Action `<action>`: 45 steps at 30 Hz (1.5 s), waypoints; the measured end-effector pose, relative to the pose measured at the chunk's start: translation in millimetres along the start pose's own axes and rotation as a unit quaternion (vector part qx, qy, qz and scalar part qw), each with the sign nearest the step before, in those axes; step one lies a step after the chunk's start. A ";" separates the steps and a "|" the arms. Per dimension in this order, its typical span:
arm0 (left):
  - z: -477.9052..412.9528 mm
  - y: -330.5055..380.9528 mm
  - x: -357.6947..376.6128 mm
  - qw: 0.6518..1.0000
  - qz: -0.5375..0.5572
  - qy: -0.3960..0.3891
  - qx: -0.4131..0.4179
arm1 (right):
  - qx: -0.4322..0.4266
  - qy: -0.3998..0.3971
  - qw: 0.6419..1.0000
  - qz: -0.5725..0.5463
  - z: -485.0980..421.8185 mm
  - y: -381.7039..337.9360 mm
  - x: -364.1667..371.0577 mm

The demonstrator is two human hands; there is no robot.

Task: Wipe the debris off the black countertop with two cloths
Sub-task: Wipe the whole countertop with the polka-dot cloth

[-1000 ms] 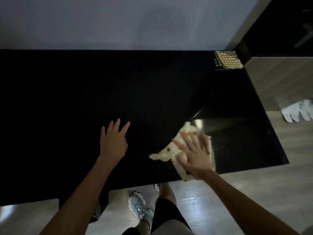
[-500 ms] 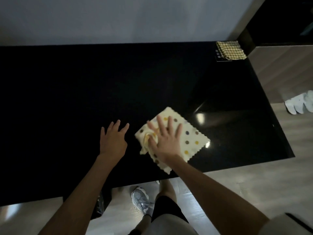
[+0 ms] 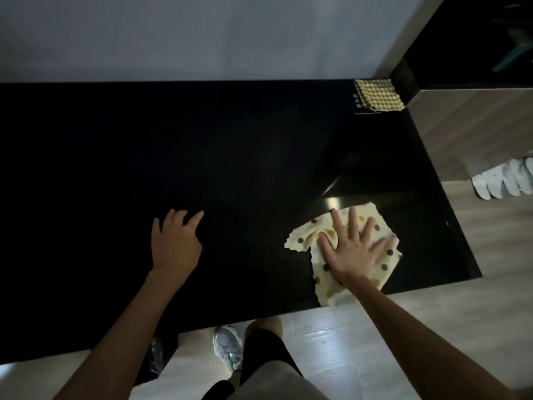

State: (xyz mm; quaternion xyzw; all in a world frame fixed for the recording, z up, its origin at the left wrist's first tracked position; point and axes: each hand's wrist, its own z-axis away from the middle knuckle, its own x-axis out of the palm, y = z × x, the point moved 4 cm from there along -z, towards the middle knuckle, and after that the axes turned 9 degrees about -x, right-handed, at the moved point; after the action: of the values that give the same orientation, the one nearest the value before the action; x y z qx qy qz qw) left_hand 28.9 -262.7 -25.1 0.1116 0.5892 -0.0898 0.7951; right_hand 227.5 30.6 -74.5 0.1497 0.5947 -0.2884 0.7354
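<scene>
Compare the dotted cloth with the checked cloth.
The dotted cloth lies rumpled at the front edge; the checked cloth lies flat in the far right corner. The right hand presses the dotted cloth; nothing touches the checked cloth. Both rest on the countertop.

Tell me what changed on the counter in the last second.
The right hand swept the dotted cloth left toward the left hand, then back right, pressing it flat-handed. The left hand stayed on the countertop; the checked cloth stayed in the far right corner.

The right hand (image 3: 352,252) hides part of the dotted cloth (image 3: 305,235).
</scene>
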 end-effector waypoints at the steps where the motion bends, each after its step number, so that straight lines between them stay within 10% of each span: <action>1: -5.7 3.7 -1.2 1.000 0.001 0.006 0.000 | 0.002 0.001 1.000 -0.003 -12.5 -5.0 -1.8; 23: -159.4 -23.9 -17.6 0.990 0.096 0.075 -0.066 | -0.160 0.024 0.987 0.004 -375.3 -214.2 -59.1; 36: -102.8 -115.9 -30.3 0.993 0.047 0.082 -0.071 | -0.447 0.018 0.894 0.032 -256.6 -354.9 -14.3; 45: -29.6 -159.7 -14.9 0.997 0.010 0.071 -0.020 | -0.412 -0.017 0.911 0.023 -56.8 -317.7 27.0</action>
State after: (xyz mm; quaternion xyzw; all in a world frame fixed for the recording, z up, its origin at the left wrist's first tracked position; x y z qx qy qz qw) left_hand -46.3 -407.4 -30.6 0.1076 0.6446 -0.0618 0.7544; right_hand -5.1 -194.7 -75.5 -0.1583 0.6447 -0.0033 0.7479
